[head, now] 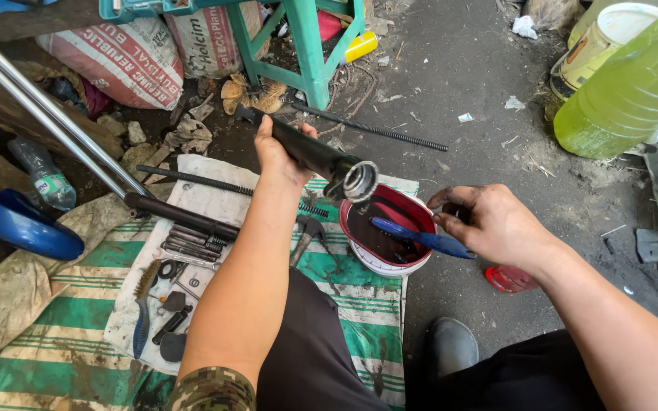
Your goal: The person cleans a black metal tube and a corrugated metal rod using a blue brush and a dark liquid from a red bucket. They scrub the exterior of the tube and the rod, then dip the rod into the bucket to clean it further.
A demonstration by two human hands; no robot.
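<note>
Head view.

Left hand [279,156]: closed around a black tube [310,152], held slanted, its open metal-rimmed end [360,181] down and poised just over the bowl's rim at 11 o'clock.

Right hand [496,224]: fingers pinched on the handle of a blue brush [420,238]; the bristle end lies in the bowl, pointing to 9 o'clock.

Bowl [390,268]: white outside, red inside, holding dark liquid; stands on the striped cloth's right edge, between the two hands. A red lid [510,278] lies on the ground at 4 o'clock from it.

Cloth [78,312]: green-and-white striped, with a paler sheet [207,199] on top bearing small parts at 9 o'clock from the bowl: a row of springs and rods [190,245], a wire brush [143,308], pliers [308,232], a long threaded rod [192,180].

Surroundings: two chrome tubes [32,103] at 10 o'clock; a green stool [306,46] at 12; yellow-green bottles [634,84] at 2; a shoe [452,346] at 5.

Step in hand, as judged: washing the tube's mouth with the wetted brush over the bowl.

Next move calls for: lifting the brush clear of the liquid, bringing its bristles to the tube's rim, and keeping that end above the bowl so drips fall in.
</note>
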